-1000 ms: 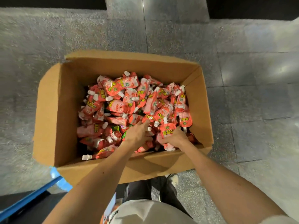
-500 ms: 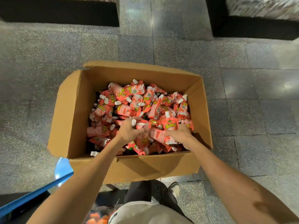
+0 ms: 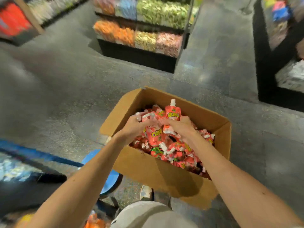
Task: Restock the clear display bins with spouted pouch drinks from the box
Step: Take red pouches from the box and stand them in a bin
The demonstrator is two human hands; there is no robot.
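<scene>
An open cardboard box (image 3: 164, 176) stands on the grey floor, heaped with red spouted pouch drinks (image 3: 177, 153) with white caps. Above the box I hold a bunch of the pouches (image 3: 158, 127) between both hands. My left hand (image 3: 131, 129) grips the bunch from the left, and my right hand (image 3: 182, 127) grips it from the right. One pouch (image 3: 172, 111) stands upright on top of the bunch, spout up. The view is blurred by motion.
Clear display bins (image 3: 141, 35) filled with orange, green and pink snacks stand on a black base across the aisle. A dark shelf unit (image 3: 279, 63) is at the right. A blue cart (image 3: 107, 181) sits at my lower left. More shelving (image 3: 16, 22) is at the far left.
Both hands have closed on a bunch of pouches and lifted it up out of the heap. My head has turned up, bringing the display bins into view.
</scene>
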